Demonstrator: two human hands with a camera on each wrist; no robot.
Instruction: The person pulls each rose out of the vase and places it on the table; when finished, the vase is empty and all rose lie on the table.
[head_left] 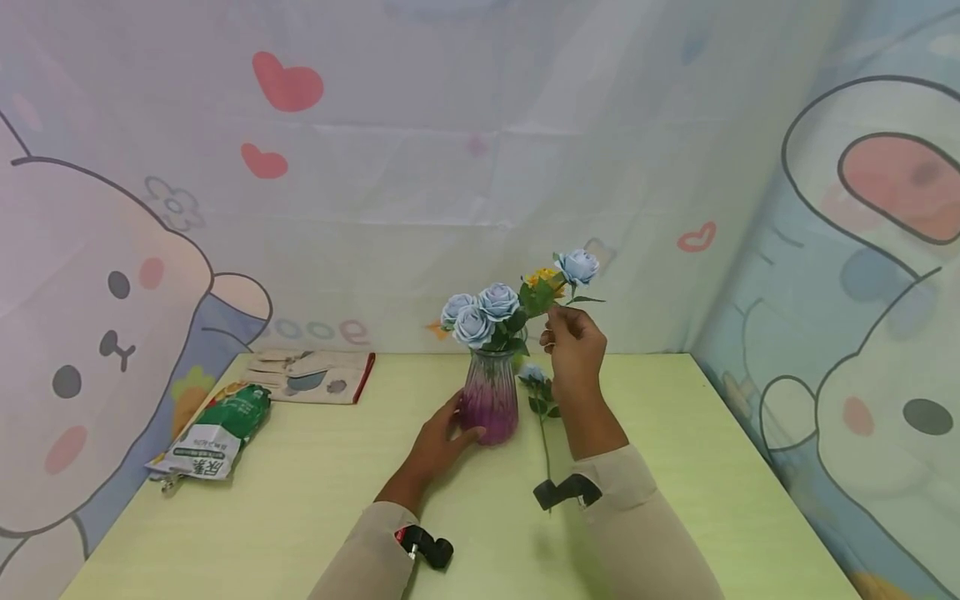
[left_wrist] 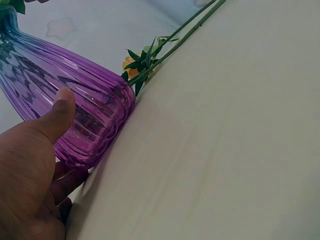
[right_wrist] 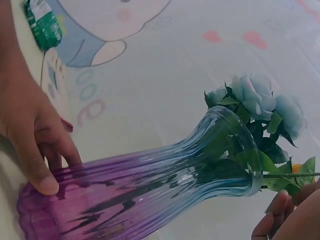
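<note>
gripping a vase [head_left: 491, 400] low down with the left hand [head_left: 441, 442]: thumb on the near side, fingers curled round by the base, spread only to the width of the glass. right hand [head_left: 576, 346] is up beside the rim, thumb and fingertips pinched together on the stem of a raised blue rose [head_left: 577, 267]. a yellow flower [head_left: 542, 275] sits right by those fingertips; can't tell if it's in the pinch too.

vase: upright, toward the back of the table [head_left: 300, 517], ribbed, see-through, purple at the bottom going bluish clear at the flared mouth. stems and leaves show through the wall. three blue roses [head_left: 474, 327] bunch above the rim, leaning left.

loose blue rose [head_left: 532, 372] lies on the table just right of the vase, head to the back, stem running toward the person. left wrist view: low yellow bloom [left_wrist: 131, 67] and green stems past the vase's base; contact unclear.

far left: green and white bag [head_left: 240, 417], with red-edged white cloth [head_left: 315, 379] behind it.
</note>
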